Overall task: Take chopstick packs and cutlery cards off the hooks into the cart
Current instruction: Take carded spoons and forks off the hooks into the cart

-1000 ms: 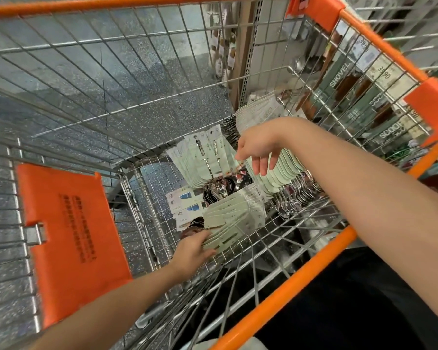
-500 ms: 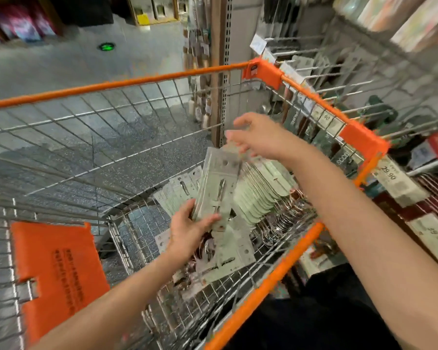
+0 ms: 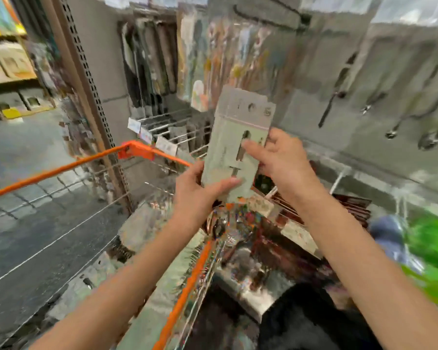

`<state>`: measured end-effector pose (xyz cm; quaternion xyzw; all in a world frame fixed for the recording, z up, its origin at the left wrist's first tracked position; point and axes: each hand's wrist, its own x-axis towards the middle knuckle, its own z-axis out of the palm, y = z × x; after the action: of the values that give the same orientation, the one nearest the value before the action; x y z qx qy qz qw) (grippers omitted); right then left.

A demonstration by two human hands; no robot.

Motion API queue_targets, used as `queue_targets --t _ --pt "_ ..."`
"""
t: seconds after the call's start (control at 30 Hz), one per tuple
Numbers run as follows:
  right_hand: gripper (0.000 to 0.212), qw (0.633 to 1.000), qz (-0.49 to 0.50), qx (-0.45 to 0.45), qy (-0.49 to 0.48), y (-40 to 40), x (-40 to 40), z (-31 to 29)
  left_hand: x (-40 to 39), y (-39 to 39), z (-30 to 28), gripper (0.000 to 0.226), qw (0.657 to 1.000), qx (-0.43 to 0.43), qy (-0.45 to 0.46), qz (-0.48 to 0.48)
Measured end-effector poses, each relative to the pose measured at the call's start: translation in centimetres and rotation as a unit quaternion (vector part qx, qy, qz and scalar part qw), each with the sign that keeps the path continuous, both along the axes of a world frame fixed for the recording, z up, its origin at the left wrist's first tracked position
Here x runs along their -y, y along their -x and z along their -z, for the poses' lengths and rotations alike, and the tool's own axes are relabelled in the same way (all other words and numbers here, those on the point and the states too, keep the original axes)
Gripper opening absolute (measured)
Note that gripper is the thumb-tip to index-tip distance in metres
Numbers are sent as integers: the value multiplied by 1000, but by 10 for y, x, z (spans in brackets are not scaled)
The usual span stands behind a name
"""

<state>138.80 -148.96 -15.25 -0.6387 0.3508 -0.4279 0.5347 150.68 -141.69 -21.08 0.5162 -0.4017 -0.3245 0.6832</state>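
At the left and lower middle of the frame runs the orange-rimmed wire shopping cart [image 3: 61, 168], its basket open below my arms. My left hand [image 3: 195, 195] grips the bottom edge of the pale green cutlery cards [image 3: 235, 145], thumb across the front and fingers curled behind. They look like a small stack, though blur hides the count. My right hand [image 3: 278, 160] pinches their right edge, its thumb lying over the printed cutlery outline. The cards sit at the centre of the frame, above the cart's far rim and in front of the grey hook wall [image 3: 339, 79]. Their long axis stands near upright, leaning slightly right, with the hang-hole end pointing to the top of the frame.

To do this well, I judge I should keep both grips firm so no card slips out, swing the stack left and down over the basket, and lay it flat rather than dropping it from height.
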Motion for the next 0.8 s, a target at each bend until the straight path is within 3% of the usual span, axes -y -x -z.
queue_targets --t 0.2,0.27,0.37,0.43,0.53,0.67,0.77,0.8 --pt "18 990 135 31 21 74 20 -31 56 55 -31 30 978 3 -72 196" --pt "20 984 174 28 24 99 22 -34 70 74 -33 41 956 -1 -112 272" --pt "13 971 234 34 22 137 26 -34 82 101 -32 58 879 -61 -181 436" --pt "17 959 282 34 13 160 28 -35 85 116 -28 57 819 -79 -211 527" --pt "8 943 330 36 6 194 28 -35 88 136 -19 47 772 -96 -195 598" --pt "11 932 361 37 5 218 21 -30 93 160 -8 33 769 -101 -128 618" --pt "26 930 368 21 -4 223 14 -21 87 175 4 23 808 -88 -105 572" --pt "22 933 359 16 -14 223 10 -16 84 179 7 21 822 -78 -94 556"
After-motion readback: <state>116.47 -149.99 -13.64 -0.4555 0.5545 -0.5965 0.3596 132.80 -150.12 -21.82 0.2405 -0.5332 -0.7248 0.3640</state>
